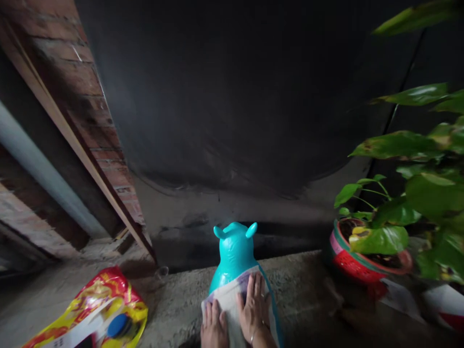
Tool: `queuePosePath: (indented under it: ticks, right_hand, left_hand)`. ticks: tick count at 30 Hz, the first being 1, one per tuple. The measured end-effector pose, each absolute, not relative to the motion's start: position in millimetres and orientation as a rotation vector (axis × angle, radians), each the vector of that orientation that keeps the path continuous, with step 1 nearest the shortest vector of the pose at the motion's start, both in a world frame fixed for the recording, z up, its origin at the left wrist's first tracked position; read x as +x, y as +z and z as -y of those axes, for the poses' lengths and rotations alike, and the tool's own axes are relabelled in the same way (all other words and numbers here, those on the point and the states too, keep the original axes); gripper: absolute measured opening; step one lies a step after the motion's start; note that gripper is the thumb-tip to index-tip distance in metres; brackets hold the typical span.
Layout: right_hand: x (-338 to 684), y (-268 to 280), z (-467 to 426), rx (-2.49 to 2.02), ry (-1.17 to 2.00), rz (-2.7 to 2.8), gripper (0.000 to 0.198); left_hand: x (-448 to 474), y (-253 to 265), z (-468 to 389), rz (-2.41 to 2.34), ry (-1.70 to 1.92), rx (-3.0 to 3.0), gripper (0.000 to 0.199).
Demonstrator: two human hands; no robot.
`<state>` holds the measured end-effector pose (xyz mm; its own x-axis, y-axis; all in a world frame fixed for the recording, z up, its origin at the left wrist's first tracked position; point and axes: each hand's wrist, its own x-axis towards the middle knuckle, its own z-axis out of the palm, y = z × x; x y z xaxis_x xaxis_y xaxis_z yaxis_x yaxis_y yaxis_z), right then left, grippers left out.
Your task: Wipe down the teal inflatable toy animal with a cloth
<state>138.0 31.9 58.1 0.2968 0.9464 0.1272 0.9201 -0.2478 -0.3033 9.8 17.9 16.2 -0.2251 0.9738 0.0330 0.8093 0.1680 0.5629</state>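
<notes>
— From the head view, where's that teal toy (234, 251)?
— At six o'clock on the concrete surface (300, 295), ears up, a pale cloth (228, 297) draped over its back.
— And the hands?
— Left hand (213, 328) and right hand (255, 309) lie flat on the cloth, fingers stretched out, gripping nothing. A red plant pot (357, 266) sits at three o'clock, a yellow-red bag (94, 309) at eight.

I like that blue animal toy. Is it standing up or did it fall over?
Standing up. The teal toy sits upright on the concrete ledge, ears on top, both hands flat on its back.
</notes>
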Motion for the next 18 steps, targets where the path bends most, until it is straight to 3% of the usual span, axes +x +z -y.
queuePosePath:
  ticks: [10,18]
  right_hand:
    - [142,68,-60,-2.291,0.105,1.724,0.064]
    - [141,34,-12,-2.155,-0.013,1.765,0.053]
  left_hand:
    - [14,39,-41,-2.067,0.656,1.69,0.06]
    - [15,25,-6,-2.263,0.664,1.877,0.054]
